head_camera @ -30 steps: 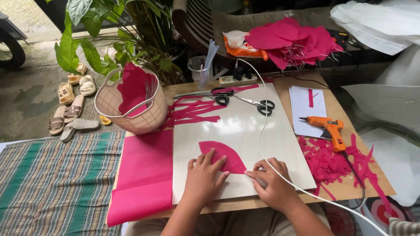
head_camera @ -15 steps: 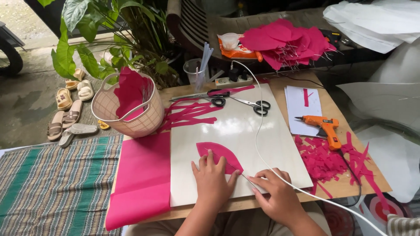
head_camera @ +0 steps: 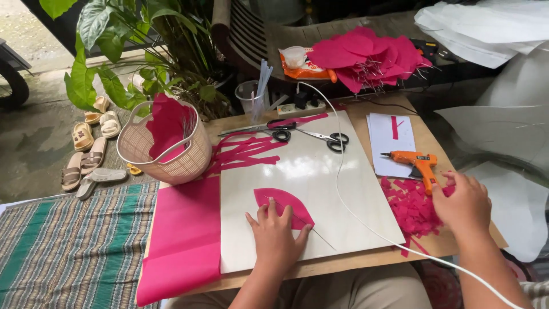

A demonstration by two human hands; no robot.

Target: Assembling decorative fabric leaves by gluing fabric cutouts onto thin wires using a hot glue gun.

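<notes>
My left hand lies flat, fingers spread, on a pink petal-shaped paper piece on the white board. A thin wire sticks out from under the petal toward the board's front edge. My right hand is off the board at the right, fingers over the pile of pink paper scraps, just below the orange glue gun, holding nothing that I can see. The glue gun's white cord runs across the board.
Two pairs of scissors lie at the board's far edge among pink strips. A beige basket with pink pieces stands at left, a pink sheet beside the board. Finished pink petals are piled behind; a plastic cup holds sticks.
My right hand has left the petal and moved right to the scrap pile by the glue gun. My left hand stays pressed on the petal.
</notes>
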